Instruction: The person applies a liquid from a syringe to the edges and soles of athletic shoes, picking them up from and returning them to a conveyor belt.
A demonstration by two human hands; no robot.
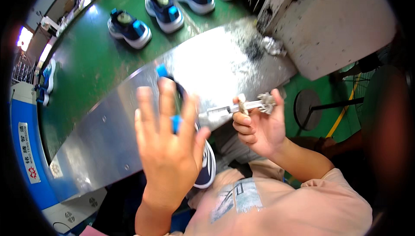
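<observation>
My left hand (167, 143) grips a dark blue sneaker (206, 163) with bright blue trim and a white sole, held upright above my lap; the hand covers most of it. My right hand (259, 125) is closed around a metal tool (242, 105) with a knobbed end, its shaft pointing left into the sneaker. Both hands hover just in front of the shiny metal edge plate (129, 123) of a conveyor.
A green conveyor belt (86, 63) curves behind the plate, carrying several matching blue sneakers (129, 27) at the top. A worn white machine housing (333, 24) stands at the upper right. A blue machine panel (23, 149) runs along the left.
</observation>
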